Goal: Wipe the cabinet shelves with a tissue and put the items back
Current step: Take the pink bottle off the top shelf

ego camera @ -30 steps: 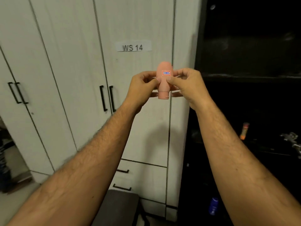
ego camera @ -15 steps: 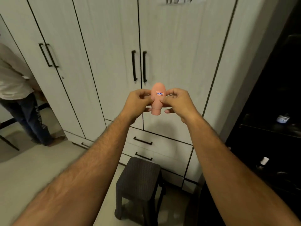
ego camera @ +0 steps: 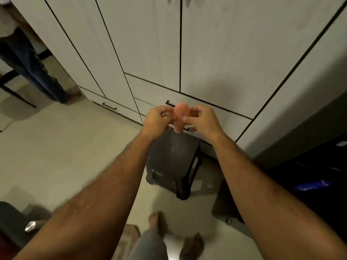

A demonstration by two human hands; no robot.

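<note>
A: What's in the hands rn?

B: Small pink object (ego camera: pixel 179 117), bulb-shaped, wide end up, narrow end down. Has a tiny sticker w/ blue marks on the front, too small to read.

A: Who's holding it?

B: Both. Left hand (ego camera: pixel 156 121) has fingers curled round its left side, right hand (ego camera: pixel 203 120) pinches its right side, thumb tip just under the sticker. Object sits upright btwn the two, both arms stretched fwd.

A: Below the hands?

B: Dark stool (ego camera: pixel 173 162) w/ a textured top, directly under and a bit nearer than the hands, standing on the pale floor (ego camera: pixel 62 154). Object's narrow end hangs above the stool's far edge, not touching as far as I can tell.

A: Behind?

B: White cabinet (ego camera: pixel 216 53) w/ closed doors, black seams. Drawer fronts right behind the hands; one black drawer handle (ego camera: pixel 109 106) off to the left of the left hand.

A: Right of the right hand?

B: Dark open unit (ego camera: pixel 319 166), lower right. Smth blue (ego camera: pixel 312 185) inside it, blurred, can't tell what.

A: Anything else?

B: Another person's legs (ego camera: pixel 35 72) in dark jeans far left, beyond the left hand. Wearer's bare feet (ego camera: pixel 159 222) near bottom edge, well below both hands. Dark bin-like thing (ego camera: pixel 13 222) bottom left, unclear.
</note>
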